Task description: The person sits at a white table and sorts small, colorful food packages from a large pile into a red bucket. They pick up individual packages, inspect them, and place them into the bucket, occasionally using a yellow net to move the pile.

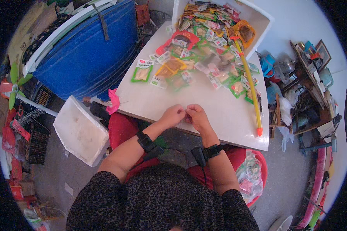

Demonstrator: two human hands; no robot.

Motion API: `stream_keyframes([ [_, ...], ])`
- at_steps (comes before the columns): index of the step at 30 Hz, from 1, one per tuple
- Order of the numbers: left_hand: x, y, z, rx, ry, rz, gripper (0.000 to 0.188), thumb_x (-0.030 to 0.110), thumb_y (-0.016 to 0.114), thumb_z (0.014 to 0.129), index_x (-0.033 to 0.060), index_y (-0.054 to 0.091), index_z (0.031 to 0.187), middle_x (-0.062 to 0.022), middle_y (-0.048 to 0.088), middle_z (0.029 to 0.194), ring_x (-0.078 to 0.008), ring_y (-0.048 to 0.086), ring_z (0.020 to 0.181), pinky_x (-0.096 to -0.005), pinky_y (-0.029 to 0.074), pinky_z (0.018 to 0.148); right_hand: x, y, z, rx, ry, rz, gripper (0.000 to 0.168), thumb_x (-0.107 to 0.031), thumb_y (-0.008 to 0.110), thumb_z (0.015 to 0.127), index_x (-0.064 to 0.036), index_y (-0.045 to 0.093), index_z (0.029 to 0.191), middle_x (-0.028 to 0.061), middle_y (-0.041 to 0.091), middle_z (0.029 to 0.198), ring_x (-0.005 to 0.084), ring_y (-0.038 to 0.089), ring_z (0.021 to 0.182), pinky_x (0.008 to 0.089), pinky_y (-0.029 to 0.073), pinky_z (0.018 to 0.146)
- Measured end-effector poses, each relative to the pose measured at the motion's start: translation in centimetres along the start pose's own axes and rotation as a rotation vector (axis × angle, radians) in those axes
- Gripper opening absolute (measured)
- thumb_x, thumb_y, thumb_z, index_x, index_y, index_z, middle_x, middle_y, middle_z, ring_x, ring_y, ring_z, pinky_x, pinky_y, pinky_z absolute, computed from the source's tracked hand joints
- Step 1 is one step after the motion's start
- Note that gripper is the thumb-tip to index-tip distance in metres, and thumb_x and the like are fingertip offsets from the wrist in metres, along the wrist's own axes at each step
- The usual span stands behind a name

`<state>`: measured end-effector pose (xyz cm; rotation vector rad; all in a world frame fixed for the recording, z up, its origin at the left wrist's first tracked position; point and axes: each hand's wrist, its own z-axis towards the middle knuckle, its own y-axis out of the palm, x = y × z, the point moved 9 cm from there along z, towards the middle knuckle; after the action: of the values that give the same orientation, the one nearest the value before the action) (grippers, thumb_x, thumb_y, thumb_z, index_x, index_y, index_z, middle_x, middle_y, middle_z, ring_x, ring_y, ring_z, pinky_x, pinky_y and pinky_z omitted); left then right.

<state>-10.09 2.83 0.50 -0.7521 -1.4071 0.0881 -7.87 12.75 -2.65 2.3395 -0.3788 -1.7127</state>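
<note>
Both my hands meet over the near edge of a white tabletop [150,101]. My left hand [173,115] has its fingers curled in, with the tips by those of my right hand [197,116]. Whether something small or clear is pinched between them cannot be made out. Beyond them lies a loose spread of sealed plastic food packets, among them a green-edged packet [142,70] at the left, an orange packet [172,66] and a red packet [177,42]. More packets spill from a white foam box [260,26] tipped toward me at the back.
A yellow tube with orange ends [250,83] lies along the table's right side. A pink object [113,101] sits at the left corner. A foam lid or box [81,131] and blue tub [89,52] stand left. Below right is a red basin [261,164] holding plastic wrappers.
</note>
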Motion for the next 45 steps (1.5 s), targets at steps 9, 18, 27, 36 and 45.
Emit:
stream_keyframes([
  [9, 0.3, -1.0, -0.5, 0.178, -0.009, 0.15, 0.017, 0.015, 0.048, 0.07, 0.0041, 0.05, 0.082, -0.0152, 0.054, 0.071, -0.0314, 0.053, 0.065, -0.0386, 0.041, 0.059, -1.1, -1.3, 1.3, 0.049, -0.171, -0.535, 0.021, -0.005, 0.051, 0.068, -0.001, 0.05, 0.088, 0.0085, 0.054, 0.072, 0.0157, 0.053, 0.061, 0.0262, 0.042, 0.054],
  [18, 3.2, 0.5, -0.9, 0.291, 0.271, 0.285, 0.01, 0.014, 0.047, 0.066, 0.0044, 0.045, 0.067, -0.015, 0.05, 0.06, -0.0345, 0.049, 0.061, -0.0451, 0.037, 0.055, -9.3, -7.1, 2.9, 0.38, -0.634, -1.398, 0.027, -0.017, 0.052, 0.069, -0.002, 0.05, 0.091, 0.017, 0.052, 0.09, 0.0328, 0.05, 0.084, 0.0391, 0.041, 0.072],
  [27, 3.5, 0.5, -1.0, 0.295, 0.283, 0.317, 0.009, 0.013, 0.046, 0.066, 0.0048, 0.044, 0.063, -0.0151, 0.048, 0.057, -0.0343, 0.048, 0.058, -0.0455, 0.036, 0.053, -13.6, -7.6, 7.0, 0.752, -0.594, -1.796, 0.023, -0.019, 0.054, 0.065, -0.006, 0.054, 0.083, 0.0107, 0.051, 0.087, 0.0265, 0.046, 0.09, 0.0426, 0.039, 0.068],
  [36, 2.4, 1.5, -0.5, 0.238, 0.3, 0.387, 0.019, 0.013, 0.05, 0.065, 0.0036, 0.051, 0.082, -0.0146, 0.053, 0.064, -0.0314, 0.052, 0.062, -0.0414, 0.041, 0.058, -11.4, -8.7, 2.8, 0.597, -0.554, -1.759, 0.013, -0.013, 0.051, 0.064, -0.008, 0.055, 0.075, 0.0097, 0.052, 0.087, 0.0246, 0.047, 0.091, 0.0431, 0.036, 0.071],
  [45, 2.8, 1.0, -0.8, 0.356, 0.349, 0.378, 0.007, 0.011, 0.047, 0.064, 0.0047, 0.045, 0.065, -0.0133, 0.05, 0.059, -0.032, 0.05, 0.06, -0.044, 0.038, 0.055, -7.0, -12.0, -8.0, 0.444, -0.461, -1.506, 0.024, -0.005, 0.05, 0.063, -0.002, 0.053, 0.087, 0.0228, 0.044, 0.106, 0.0342, 0.044, 0.097, 0.0408, 0.037, 0.079],
])
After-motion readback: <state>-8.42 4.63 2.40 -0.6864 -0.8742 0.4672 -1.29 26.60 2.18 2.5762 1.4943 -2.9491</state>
